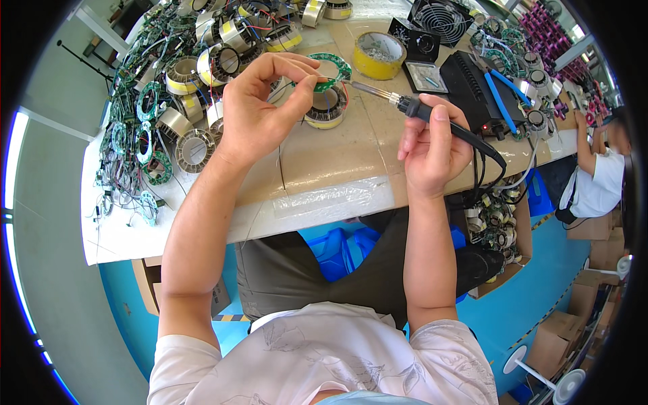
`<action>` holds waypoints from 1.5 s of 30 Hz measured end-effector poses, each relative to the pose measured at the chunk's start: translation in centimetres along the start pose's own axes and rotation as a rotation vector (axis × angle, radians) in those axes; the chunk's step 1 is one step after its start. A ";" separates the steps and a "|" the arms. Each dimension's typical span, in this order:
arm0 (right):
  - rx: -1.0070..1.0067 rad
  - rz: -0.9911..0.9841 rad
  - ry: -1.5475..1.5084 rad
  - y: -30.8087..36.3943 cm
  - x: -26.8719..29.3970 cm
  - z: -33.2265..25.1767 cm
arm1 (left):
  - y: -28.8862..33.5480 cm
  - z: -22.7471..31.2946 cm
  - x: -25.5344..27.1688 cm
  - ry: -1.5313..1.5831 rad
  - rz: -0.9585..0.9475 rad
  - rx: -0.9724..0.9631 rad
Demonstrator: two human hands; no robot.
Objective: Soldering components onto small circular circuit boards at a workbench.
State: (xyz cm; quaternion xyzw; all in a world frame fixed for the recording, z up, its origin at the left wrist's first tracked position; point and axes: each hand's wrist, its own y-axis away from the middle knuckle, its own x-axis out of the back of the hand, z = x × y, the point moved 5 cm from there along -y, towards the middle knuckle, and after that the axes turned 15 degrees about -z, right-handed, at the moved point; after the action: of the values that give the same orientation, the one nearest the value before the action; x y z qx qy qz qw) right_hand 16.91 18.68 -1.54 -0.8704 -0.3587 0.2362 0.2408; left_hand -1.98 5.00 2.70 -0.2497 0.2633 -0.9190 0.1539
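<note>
1. Pinching at the near left edge of the green ring board [343,65] is the left hand [270,98], thumb and forefinger closed together there. Can't tell if a thin wire or some solder is in that pinch too, the fingertips cover it.

2. Right hand [439,142] has the soldering iron [412,106] by its black handle, pretty much a pen grip. Tip is right at the board's near right edge; touching or just shy of it, honestly can't say.

3. So where's the board? Up off the table [351,152], over or just behind a wound coil core [326,113] with yellow tape round its base. A red wire runs down on the right side between the two, but I can't make out whether both ends are attached.

4. Progress-wise, I'd call this one mid-joint: board in hand, iron in place. Finished joints are too small to count, so no clue how many are left on it.

5. Bigger picture, loads of stuff around: a tangle of ring boards [145,101] on the left, with taped coil cores [223,64] heaped beside it. Can't tell done from waiting.

6. Blue-handled cutters [501,101] lean on the black soldering station [472,91], not in either hand.
</note>
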 end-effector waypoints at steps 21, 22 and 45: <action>0.004 -0.011 -0.006 0.0 0.0 -0.1 | 0.0 0.3 0.0 0.052 0.008 0.002; 0.004 -0.011 -0.006 0.0 0.0 -0.1 | 0.0 0.2 0.1 0.052 0.008 0.002; -0.085 0.327 0.174 -1.1 1.5 -0.8 | -0.7 -0.1 0.1 0.031 0.021 -0.028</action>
State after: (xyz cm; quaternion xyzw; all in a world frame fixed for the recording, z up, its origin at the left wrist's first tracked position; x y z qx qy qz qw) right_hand 17.73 20.28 -0.61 -0.9436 -0.1998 0.1809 0.1924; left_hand -2.20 5.55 3.09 -0.2347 0.2810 -0.9174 0.1558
